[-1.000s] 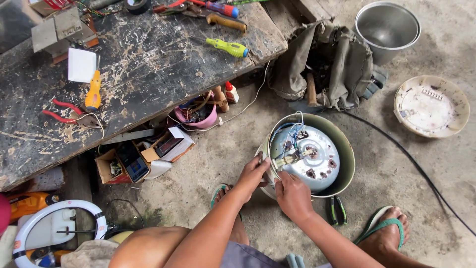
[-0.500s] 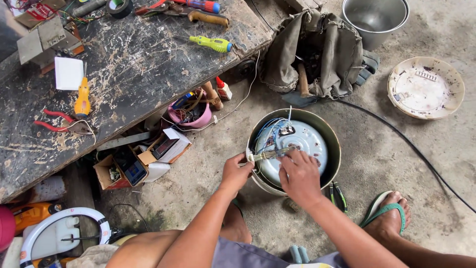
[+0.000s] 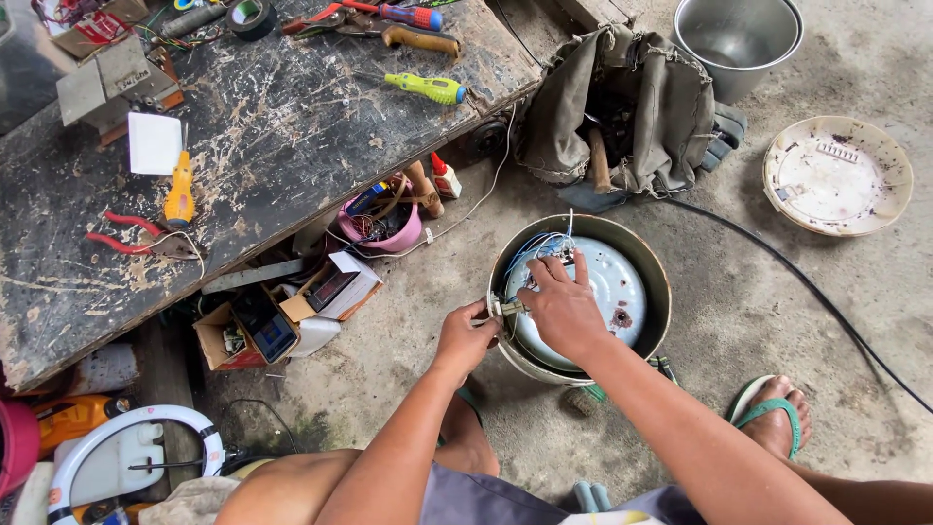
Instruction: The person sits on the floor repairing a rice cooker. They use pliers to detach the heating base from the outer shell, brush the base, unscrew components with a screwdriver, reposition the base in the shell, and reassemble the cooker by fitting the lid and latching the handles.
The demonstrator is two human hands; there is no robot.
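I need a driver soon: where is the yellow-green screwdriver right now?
In the head view the yellow-green screwdriver lies near the right edge of the workbench, just below the brown-handled tool, up and left of the open cooker base.

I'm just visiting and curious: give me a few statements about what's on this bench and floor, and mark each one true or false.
1. Both hands are at the round metal appliance on the floor. True: the left hand is at its rim, the right hand lies over its inside.
2. The yellow-green screwdriver lies on the floor. False: it lies on the workbench.
3. A steel pot stands beyond the canvas bag. True.
4. The red-handled pliers are in the right hand. False: they lie on the workbench.
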